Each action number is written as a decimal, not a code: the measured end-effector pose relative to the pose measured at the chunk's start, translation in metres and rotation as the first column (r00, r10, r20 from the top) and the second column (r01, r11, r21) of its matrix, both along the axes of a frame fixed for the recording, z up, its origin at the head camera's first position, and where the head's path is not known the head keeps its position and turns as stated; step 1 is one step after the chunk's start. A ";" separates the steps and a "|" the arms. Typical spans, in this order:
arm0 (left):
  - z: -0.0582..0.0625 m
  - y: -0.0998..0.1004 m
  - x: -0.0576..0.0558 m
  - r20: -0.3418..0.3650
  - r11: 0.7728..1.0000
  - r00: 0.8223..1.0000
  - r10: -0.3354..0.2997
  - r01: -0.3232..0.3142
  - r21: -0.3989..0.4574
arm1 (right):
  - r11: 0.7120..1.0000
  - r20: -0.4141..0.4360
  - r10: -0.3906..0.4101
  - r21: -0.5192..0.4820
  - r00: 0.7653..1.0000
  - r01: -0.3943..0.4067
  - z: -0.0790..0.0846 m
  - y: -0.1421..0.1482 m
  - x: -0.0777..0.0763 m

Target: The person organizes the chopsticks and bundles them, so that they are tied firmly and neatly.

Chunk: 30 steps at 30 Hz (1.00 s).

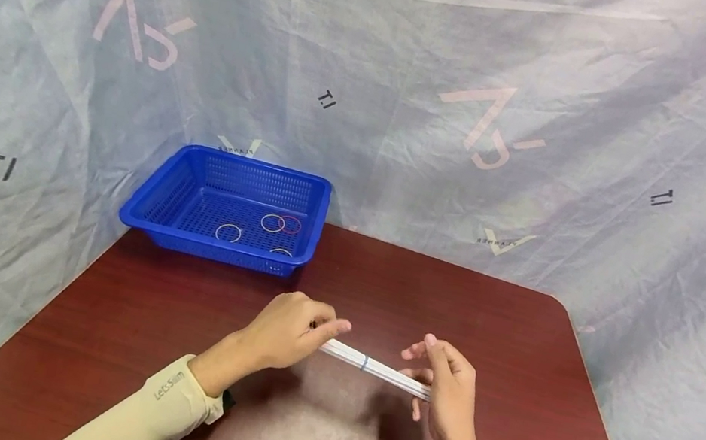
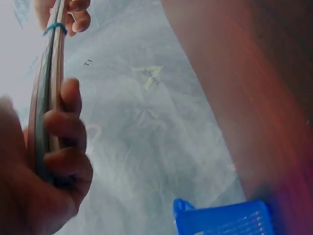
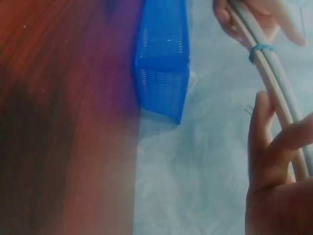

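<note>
Between my hands spans a bundle of long, thin white sticks (image 1: pixel 394 376), with a blue rubber band (image 1: pixel 365 362) round its middle. Their exact kind is unclear. My left hand (image 1: pixel 291 332) grips one end; the left wrist view shows its fingers (image 2: pixel 68 125) curled round the sticks. At the other end, my right hand (image 1: pixel 452 394) holds the bundle loosely, a finger (image 3: pixel 288 139) bent across it in the right wrist view. In the head view the right thumb stands up, away from the sticks. The bundle tilts slightly down to the right, above the tabletop.
A blue plastic basket (image 1: pixel 218 249) stands at the back left of the dark red table (image 1: pixel 485 300). Several loose rubber bands lie inside, including a red one (image 1: pixel 290 225) and a pale yellow one (image 1: pixel 228 233). Grey printed sheeting (image 1: pixel 397 105) hangs behind and beside the table.
</note>
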<state>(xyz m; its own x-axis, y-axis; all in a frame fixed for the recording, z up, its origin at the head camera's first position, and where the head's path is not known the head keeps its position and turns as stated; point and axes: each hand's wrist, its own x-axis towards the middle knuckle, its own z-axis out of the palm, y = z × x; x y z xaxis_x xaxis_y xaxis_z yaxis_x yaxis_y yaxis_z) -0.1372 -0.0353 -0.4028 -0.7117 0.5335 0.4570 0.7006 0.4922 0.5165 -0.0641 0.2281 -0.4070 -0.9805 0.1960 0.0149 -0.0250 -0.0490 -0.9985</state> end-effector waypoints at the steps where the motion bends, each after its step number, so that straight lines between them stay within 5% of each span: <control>1: -0.001 0.001 0.000 0.034 0.996 0.999 0.022 -0.025 0.087 | 1.000 0.012 -0.012 0.008 1.000 0.012 -0.001 -0.001 0.000; 3: -0.003 0.004 -0.001 0.108 0.965 0.993 0.043 -0.069 0.253 | 0.999 0.010 -0.033 0.008 0.999 0.033 -0.003 -0.001 -0.001; 8: -0.001 0.009 -0.003 0.311 0.805 0.945 -0.101 -0.107 0.583 | 0.996 -0.063 -0.057 -0.073 0.996 0.052 -0.002 -0.002 -0.001; 16: 0.008 0.011 -0.003 0.303 0.614 0.899 -0.316 -0.050 0.788 | 0.998 -0.170 0.045 -0.045 0.984 -0.053 0.005 0.001 -0.006; 18: 0.012 0.011 -0.002 0.287 0.604 0.897 -0.338 -0.027 0.797 | 0.995 -0.174 0.078 -0.040 0.982 -0.086 0.005 0.002 -0.007; 23: 0.019 0.009 0.002 0.256 0.667 0.899 -0.355 0.051 0.744 | 0.985 -0.136 0.133 -0.092 0.982 -0.146 0.002 0.002 -0.004; 30: 0.024 0.007 0.005 0.224 0.687 0.895 -0.384 0.115 0.718 | 0.990 -0.003 0.138 -0.021 0.990 -0.138 -0.004 -0.001 -0.002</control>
